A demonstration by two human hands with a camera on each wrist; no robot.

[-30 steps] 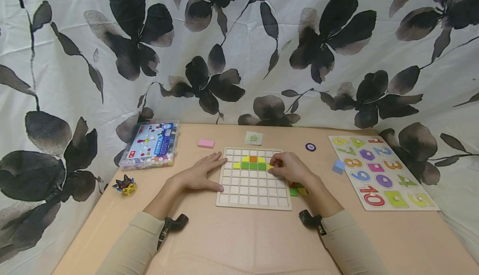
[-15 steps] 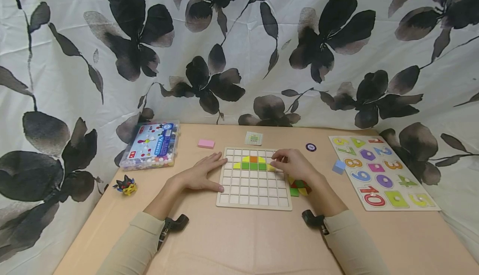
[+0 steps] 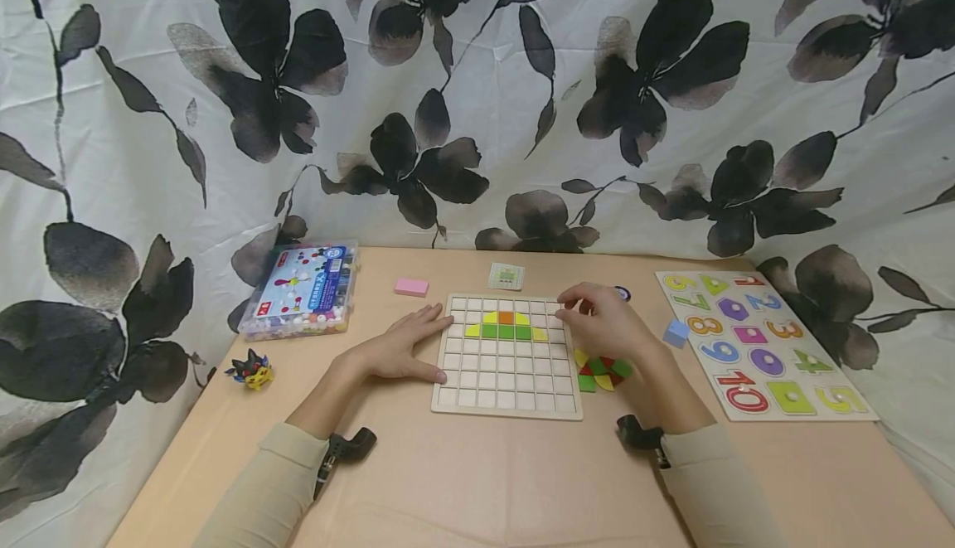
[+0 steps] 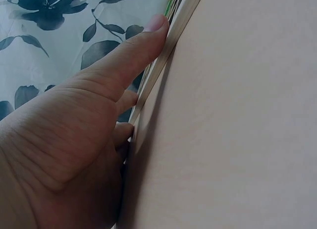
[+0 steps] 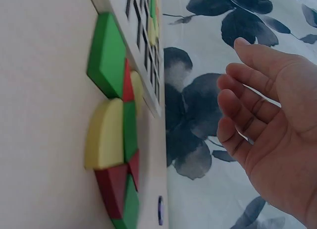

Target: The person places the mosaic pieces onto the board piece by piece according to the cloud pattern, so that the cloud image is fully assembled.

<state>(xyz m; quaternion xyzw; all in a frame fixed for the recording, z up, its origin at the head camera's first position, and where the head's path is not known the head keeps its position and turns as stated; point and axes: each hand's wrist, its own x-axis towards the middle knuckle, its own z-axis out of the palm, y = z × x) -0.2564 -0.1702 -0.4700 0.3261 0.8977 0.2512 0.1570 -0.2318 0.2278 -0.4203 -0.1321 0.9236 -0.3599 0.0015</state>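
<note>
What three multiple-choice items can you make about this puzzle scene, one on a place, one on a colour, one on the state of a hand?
1. Where do the loose coloured pieces lie?
A. On the table, beside the right edge of the grid board
B. Inside the plastic box
C. On the number puzzle

2. What colour is the small block behind the grid board, toward the left?
A. Blue
B. Pink
C. Black

3. How is the right hand?
A. It grips a green piece
B. It lies flat on the number puzzle
C. Its fingers are relaxed and hold nothing

Answers:
1. A: the head view shows them on the table by the board's right edge.
2. B: the block is plainly pink.
3. C: the right wrist view shows an empty palm with loose fingers.
</note>
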